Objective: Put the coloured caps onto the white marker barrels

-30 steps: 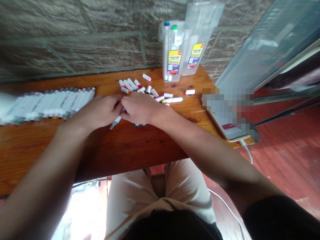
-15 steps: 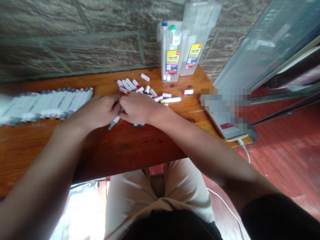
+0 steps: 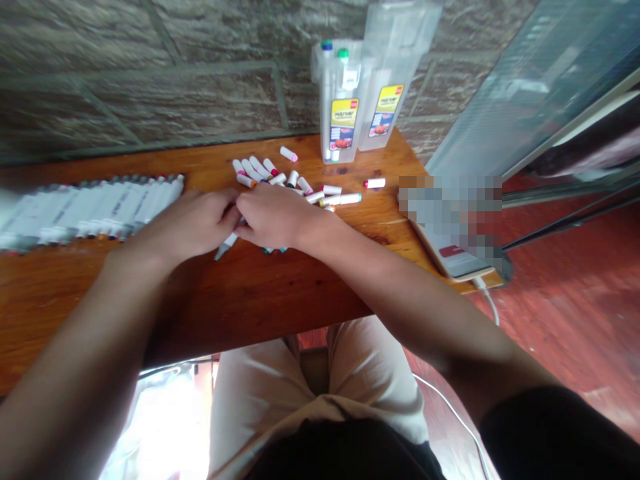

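Note:
A white marker [image 3: 229,245] slants over the wooden table, its grey tip end pointing down and left. My left hand [image 3: 204,220] is closed around its middle. My right hand [image 3: 274,215] is closed at the marker's upper end and touches the left hand; the part between the fingers is hidden. Just behind the hands lie several loose white marker caps [image 3: 259,167] with coloured ends. Teal-ended caps [image 3: 275,250] peek out below my right hand. To the left of my left hand, a long row of white markers [image 3: 107,208] lies side by side.
Two clear plastic marker cases [image 3: 344,127] stand against the stone wall [image 3: 220,100]. A phone [image 3: 450,240] with a white cable [image 3: 487,300] rests at the table's right end. One red-ended cap [image 3: 375,183] lies apart. The table's front edge [image 3: 300,335] is above my knees.
The whole view has shifted very slightly. Both hands keep the same hold on the marker, and the caps and cases stay where they were.

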`<action>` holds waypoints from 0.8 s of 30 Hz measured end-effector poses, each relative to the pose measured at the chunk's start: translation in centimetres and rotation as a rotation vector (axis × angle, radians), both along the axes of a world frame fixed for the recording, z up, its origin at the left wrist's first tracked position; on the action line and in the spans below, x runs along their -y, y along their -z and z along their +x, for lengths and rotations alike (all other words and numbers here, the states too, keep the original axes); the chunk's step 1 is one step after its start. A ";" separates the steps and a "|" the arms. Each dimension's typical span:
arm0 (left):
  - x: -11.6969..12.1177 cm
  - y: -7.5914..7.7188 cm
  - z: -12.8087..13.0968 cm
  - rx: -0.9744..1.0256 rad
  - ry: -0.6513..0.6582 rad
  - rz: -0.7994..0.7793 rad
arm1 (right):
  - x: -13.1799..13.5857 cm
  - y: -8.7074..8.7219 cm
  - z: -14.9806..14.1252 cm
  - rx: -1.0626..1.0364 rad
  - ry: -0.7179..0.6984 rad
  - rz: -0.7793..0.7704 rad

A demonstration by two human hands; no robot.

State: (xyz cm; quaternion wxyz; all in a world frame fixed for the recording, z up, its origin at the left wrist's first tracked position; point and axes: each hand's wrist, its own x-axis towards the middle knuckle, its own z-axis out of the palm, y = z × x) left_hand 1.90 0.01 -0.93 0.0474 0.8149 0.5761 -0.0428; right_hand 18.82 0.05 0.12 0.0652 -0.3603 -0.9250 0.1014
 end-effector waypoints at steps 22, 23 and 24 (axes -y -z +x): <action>0.1 -0.2 0.2 0.023 -0.006 -0.008 | 0.1 0.0 -0.1 0.010 0.005 0.013; 0.1 -0.2 0.2 0.027 -0.008 -0.009 | 0.1 0.0 -0.1 0.011 0.005 0.012; 0.1 -0.2 0.2 0.029 -0.009 -0.007 | 0.0 0.0 -0.1 0.009 0.005 0.010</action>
